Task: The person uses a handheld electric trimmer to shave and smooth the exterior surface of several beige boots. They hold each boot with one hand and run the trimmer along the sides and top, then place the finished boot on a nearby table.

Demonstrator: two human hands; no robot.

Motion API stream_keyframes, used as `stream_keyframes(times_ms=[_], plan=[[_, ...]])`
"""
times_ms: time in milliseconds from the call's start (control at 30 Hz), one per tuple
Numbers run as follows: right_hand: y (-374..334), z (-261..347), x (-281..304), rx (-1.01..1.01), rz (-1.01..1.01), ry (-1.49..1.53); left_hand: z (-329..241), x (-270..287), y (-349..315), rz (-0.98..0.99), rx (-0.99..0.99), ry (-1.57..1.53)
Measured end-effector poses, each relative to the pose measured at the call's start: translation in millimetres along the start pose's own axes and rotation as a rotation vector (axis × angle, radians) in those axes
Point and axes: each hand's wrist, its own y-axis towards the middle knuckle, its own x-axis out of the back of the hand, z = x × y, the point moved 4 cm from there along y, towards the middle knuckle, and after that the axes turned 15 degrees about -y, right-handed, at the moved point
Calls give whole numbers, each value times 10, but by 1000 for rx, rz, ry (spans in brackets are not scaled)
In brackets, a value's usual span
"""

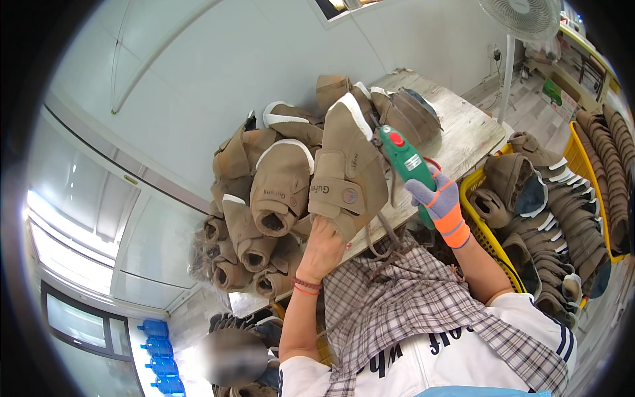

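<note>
A brown fabric shoe (344,155) with a white sole edge and a wide strap is held up, toe pointing away. My bare left hand (321,251) is closed on the shoe at its near opening; some fingers are hidden inside. In the purple and orange glove, my right hand (438,205) grips a green handheld power tool (401,151) with a red button. The tool's far end is close to the shoe's right side; whether they touch I cannot tell. More brown shoes (283,188) are heaped left of the held one.
The shoes lie on a worn wooden table (463,135) against a white wall. Right of it, yellow baskets (506,261) hold many brown shoes. A standing fan (519,16) is at the far right. Brown cords hang at the table's near edge. Blue water jugs (159,347) stand lower left.
</note>
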Motion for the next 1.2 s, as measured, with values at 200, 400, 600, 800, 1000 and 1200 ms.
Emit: stream_keyframes(times_ms=[200,400,600,800,1000,1200], plan=[[101,-167,306,-68,-152,58,781,417,668,-315,61,-28],[148,-343,579,-46,-243,90,1196,1052,1556,-907,20,501],[242,-557,713,-98,-282,89,1648,-1068,1322,-852,567,-893],[274,-679,779,-129,-311,23,1454,-2183,1511,-625,696,-689],[278,-663,731,-120,-314,-17,1221,-1204,1602,-748,401,-1064],[99,-497,385,283,-366,-573,927,406,1034,-888,402,-1695]])
